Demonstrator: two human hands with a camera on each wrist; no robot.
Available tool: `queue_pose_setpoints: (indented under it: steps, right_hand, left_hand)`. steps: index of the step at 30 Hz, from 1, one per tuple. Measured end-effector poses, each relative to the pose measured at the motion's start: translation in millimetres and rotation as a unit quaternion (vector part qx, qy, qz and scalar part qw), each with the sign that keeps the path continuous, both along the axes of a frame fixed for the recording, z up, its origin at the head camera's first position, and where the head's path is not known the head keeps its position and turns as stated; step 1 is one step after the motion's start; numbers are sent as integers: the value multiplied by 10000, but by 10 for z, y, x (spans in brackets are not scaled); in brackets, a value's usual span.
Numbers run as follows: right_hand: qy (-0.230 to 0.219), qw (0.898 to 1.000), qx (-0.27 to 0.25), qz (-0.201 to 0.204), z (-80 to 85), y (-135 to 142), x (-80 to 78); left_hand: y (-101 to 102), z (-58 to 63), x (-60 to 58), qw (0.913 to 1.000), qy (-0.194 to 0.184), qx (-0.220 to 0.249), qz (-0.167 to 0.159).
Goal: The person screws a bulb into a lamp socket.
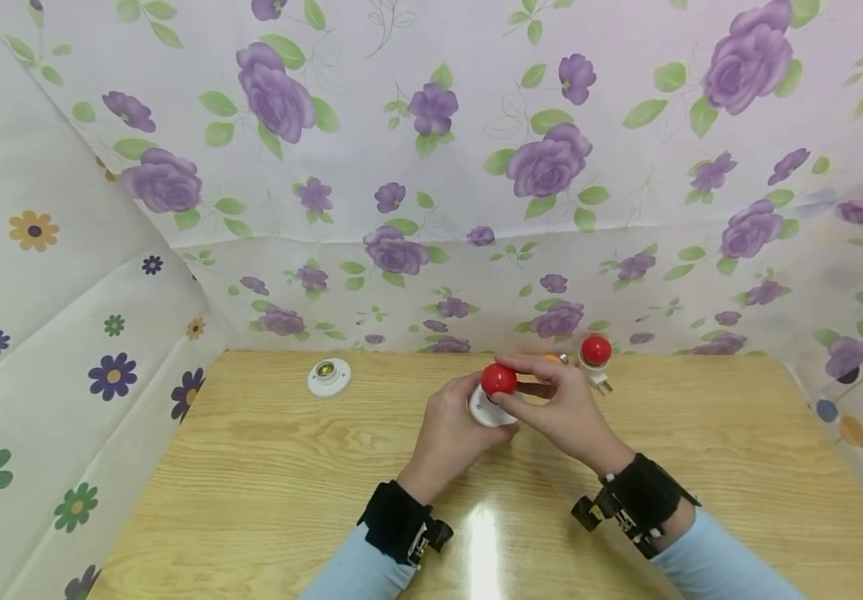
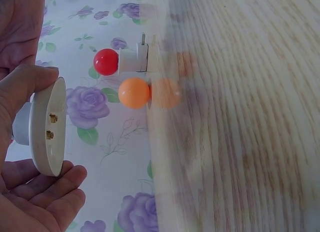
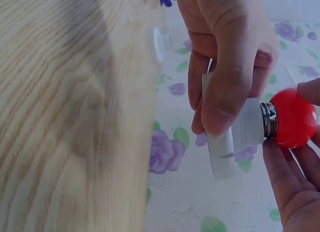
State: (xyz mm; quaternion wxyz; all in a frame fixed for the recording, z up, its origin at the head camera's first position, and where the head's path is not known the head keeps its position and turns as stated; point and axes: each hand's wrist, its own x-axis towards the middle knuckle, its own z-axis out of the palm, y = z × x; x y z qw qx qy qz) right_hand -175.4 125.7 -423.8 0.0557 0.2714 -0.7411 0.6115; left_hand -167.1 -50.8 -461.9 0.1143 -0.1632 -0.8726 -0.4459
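The left hand (image 1: 452, 425) grips the rim of a white round plastic lamp holder (image 1: 485, 410), thumb on one side and fingers on the other, while the fingers and thumb of the right hand (image 1: 562, 412) are closed around a glossy red round bulb (image 1: 499, 380). Both pieces are up off the pale wood-grain table (image 1: 251, 500), in front of the person, near its far edge. The bulb's silver metal thread (image 3: 269, 120) shows between the red globe and the holder's collar, so it does not look fully seated; whether it is going in or coming out I cannot tell

To turn it well, I would hold the holder steady by its rim, clear of the two brass screws (image 2: 51, 127) on its underside, and keep bulb and collar on one straight line. Light, short twists of the globe, regripped each time, should suit the thread; if it binds, back off and realign rather than force or squeeze it

At the far left lies a second white round holder (image 1: 328, 377); at the far right, a second red bulb (image 1: 596, 350) sits in a white plug adapter (image 2: 131, 60), with an orange round bulb (image 2: 134, 92) just beside it
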Motion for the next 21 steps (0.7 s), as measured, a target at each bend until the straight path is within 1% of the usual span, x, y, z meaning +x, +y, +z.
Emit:
queue_pose_setpoints:
  steps: [6,11,14,17,21]
  right_hand:
    - [136,9996,-157,-167,-61,-2,-7]
    - [292,9982,-156,-504,-74,-14,-9]
    - [276,9974,-193,-633,-79,-22,-15]
    - [227,9973,-141,-682,-87,-22,-16]
    - [232,9970,59,-739,-70,1,-17]
  left_hand:
    - [-1,-1,-1,10000,47,-26,4]
    - [9,-1,-6,10000,77,-36,-9]
    - [14,2,-4,10000,15,-54,-5]
    - [18,4,-3,10000,-22,-36,-7]
    - [16,-1,-11,10000,5,-20,-14]
